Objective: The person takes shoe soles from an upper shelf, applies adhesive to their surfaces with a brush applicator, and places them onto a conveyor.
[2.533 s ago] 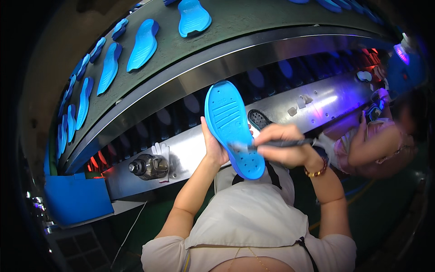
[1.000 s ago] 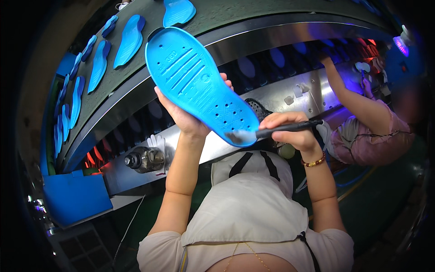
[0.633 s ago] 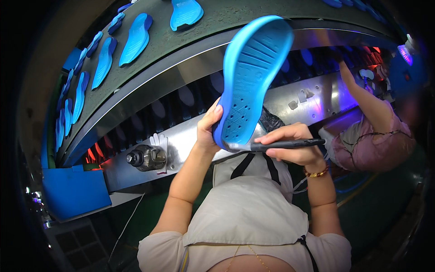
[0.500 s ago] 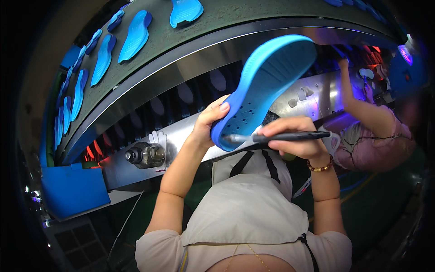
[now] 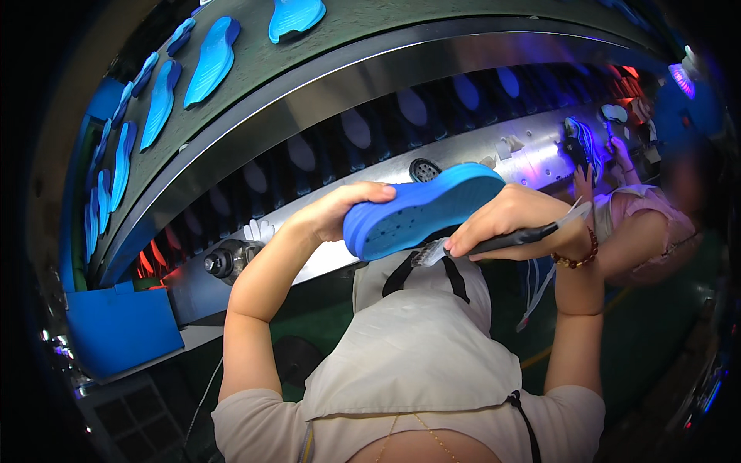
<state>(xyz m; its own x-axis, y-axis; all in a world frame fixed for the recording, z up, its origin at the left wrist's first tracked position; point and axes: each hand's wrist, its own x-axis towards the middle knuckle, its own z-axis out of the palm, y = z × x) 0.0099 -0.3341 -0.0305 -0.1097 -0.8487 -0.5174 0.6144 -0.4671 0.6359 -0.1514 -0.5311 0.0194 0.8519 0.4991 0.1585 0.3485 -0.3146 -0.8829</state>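
The person in the pale apron (image 5: pixel 417 347) has a blue sole (image 5: pixel 432 207) up in the air, above the lap and in front of the steel bench (image 5: pixel 318 266), tilted so that its lighter face with the small holes leans toward the body. The left hand (image 5: pixel 343 207) grasps it by the holed end, thumb laid along the darker blue side; its other fingers are mostly hidden from where I stand. The right hand (image 5: pixel 513 222) is closed round a black-handled brush (image 5: pixel 494 244), fingers near the bristles (image 5: pixel 429 254), and a thin clear tube (image 5: pixel 579 210) shows at the back of the handle. The bristles sit just below the sole's near edge — whether they touch it, I can't tell. A beaded bracelet (image 5: pixel 580 253) circles the right wrist.

On the bench, just beyond the sole, is a small black piece with holes (image 5: pixel 424 170); over by the left forearm are a dark bottle (image 5: pixel 231 261) and a white glove (image 5: pixel 258 230). More blue soles (image 5: pixel 212 62) lie spread along the green conveyor belt (image 5: pixel 370 25) above — and off to the right, under a purple glow, a co-worker (image 5: pixel 648 224) has both hands at a dark shoe with a blue sole (image 5: pixel 580 148)
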